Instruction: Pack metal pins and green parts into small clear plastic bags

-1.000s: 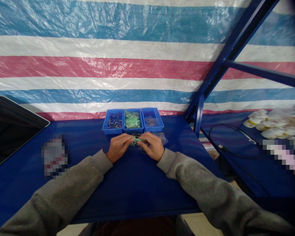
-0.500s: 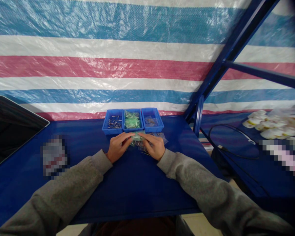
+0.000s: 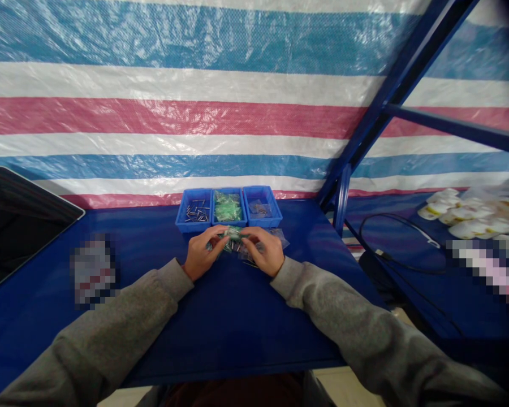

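Observation:
A small green-tinted plastic bag (image 3: 234, 232) is stretched between my two hands, just in front of the blue bins. My left hand (image 3: 204, 252) pinches its left end between thumb and fingers. At the other end, my right hand (image 3: 264, 250) grips it the same way. Beneath the hands lie loose metal pieces (image 3: 235, 246) and clear plastic bags (image 3: 279, 236), partly hidden by the fingers. Behind stand three blue bins: the left bin (image 3: 181, 220) has metal pins, the middle bin (image 3: 229, 224) green plastic bags, the right bin (image 3: 275, 212) small clear bags.
A blue table (image 3: 229, 328) spreads under my arms. To the left are a dark screen (image 3: 21, 226) and a blurred-out item (image 3: 93, 271). A blue metal frame (image 3: 343, 192) rises at the right, with a black cable (image 3: 365, 237) and white rolls (image 3: 445, 206) beyond it.
The green bag looks more bunched between my fingers now, and my fingertips have shifted slightly on it. My arms and the bins stay nearly in place.

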`<action>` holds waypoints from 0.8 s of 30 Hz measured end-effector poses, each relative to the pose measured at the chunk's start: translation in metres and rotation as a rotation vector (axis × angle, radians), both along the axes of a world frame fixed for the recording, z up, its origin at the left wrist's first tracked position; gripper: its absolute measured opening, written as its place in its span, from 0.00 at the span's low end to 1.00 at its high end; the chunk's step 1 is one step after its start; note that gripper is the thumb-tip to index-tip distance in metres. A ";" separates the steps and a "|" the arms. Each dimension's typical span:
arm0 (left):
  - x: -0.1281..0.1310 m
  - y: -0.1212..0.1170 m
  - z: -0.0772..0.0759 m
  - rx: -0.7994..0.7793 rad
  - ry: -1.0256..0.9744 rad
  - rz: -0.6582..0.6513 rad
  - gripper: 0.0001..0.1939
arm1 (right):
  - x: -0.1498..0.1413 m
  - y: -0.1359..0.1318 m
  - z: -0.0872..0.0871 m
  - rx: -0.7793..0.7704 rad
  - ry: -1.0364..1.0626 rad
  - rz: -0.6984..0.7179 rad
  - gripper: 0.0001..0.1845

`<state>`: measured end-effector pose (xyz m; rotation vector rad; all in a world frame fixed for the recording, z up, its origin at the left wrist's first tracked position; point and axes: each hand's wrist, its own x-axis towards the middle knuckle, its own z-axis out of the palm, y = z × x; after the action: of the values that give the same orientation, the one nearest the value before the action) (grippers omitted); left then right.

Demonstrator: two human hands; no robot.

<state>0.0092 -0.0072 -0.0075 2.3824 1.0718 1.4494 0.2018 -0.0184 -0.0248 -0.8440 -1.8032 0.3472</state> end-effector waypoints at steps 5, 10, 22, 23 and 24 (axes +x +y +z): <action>0.000 -0.002 0.003 -0.040 0.039 -0.037 0.13 | 0.000 0.002 -0.002 -0.025 -0.011 0.016 0.22; 0.000 -0.001 0.007 -0.010 0.011 -0.132 0.06 | 0.002 0.003 -0.003 0.066 -0.079 -0.012 0.14; -0.004 0.000 0.004 0.036 0.008 -0.055 0.07 | 0.007 -0.005 0.007 0.009 -0.105 0.127 0.18; -0.003 -0.001 0.004 0.037 0.011 -0.052 0.07 | 0.007 -0.005 0.008 0.022 -0.101 0.133 0.18; -0.003 -0.001 0.004 0.038 0.011 -0.046 0.07 | 0.007 -0.005 0.008 0.024 -0.099 0.127 0.18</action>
<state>0.0064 -0.0083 -0.0036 2.4269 0.9932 1.4565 0.2091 -0.0234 -0.0165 -0.7431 -1.9550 0.3704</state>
